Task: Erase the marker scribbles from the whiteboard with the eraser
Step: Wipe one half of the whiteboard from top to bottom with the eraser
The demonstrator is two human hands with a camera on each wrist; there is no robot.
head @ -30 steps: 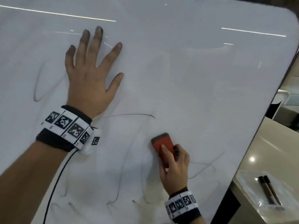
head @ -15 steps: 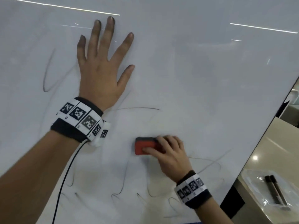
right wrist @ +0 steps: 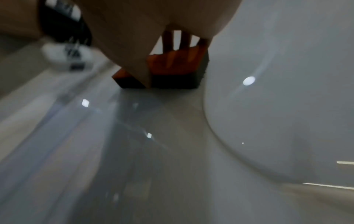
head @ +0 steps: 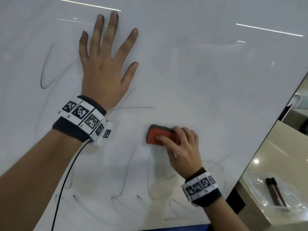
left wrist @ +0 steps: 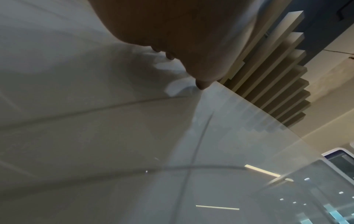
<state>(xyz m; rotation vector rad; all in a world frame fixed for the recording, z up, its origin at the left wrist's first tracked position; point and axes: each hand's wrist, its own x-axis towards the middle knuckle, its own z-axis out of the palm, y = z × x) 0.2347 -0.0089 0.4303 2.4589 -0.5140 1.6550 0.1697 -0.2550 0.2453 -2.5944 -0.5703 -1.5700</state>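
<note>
Swung the eraser (head: 158, 135) round within the last second: stood upright under the fingers then, lay crosswise now, long side level, and sat closer beneath the thin horizontal stroke (head: 138, 107). Gripped by the right hand (head: 181, 150), fingers curled over its red back and thumb along the near edge, dark felt face pressed to the whiteboard (head: 216, 80). Kept the left hand (head: 103, 69) flat on the board up and to the left, fingers spread and straight, holding nothing, well apart from the right (fingertips darkened, probably with marker dust). Judged from that turn: broad edge now leading, so a wider swath per pass, and the horizontal stroke likely next in line.

Looked small and blocky, that eraser: red top, charcoal pad beneath, seen the same in the right wrist view (right wrist: 172, 68), though blurred there, so could not tell how the pad had worn. Left plenty still to do: a tall loop (head: 43, 75) beside the left hand, a row of curls (head: 150, 194) along the lower board, faint lines to the right of the wrist. Grey haze over the middle suggested ground already covered. Two markers (head: 275, 192) lay off to the right in a clear tray (head: 250, 180).
</note>
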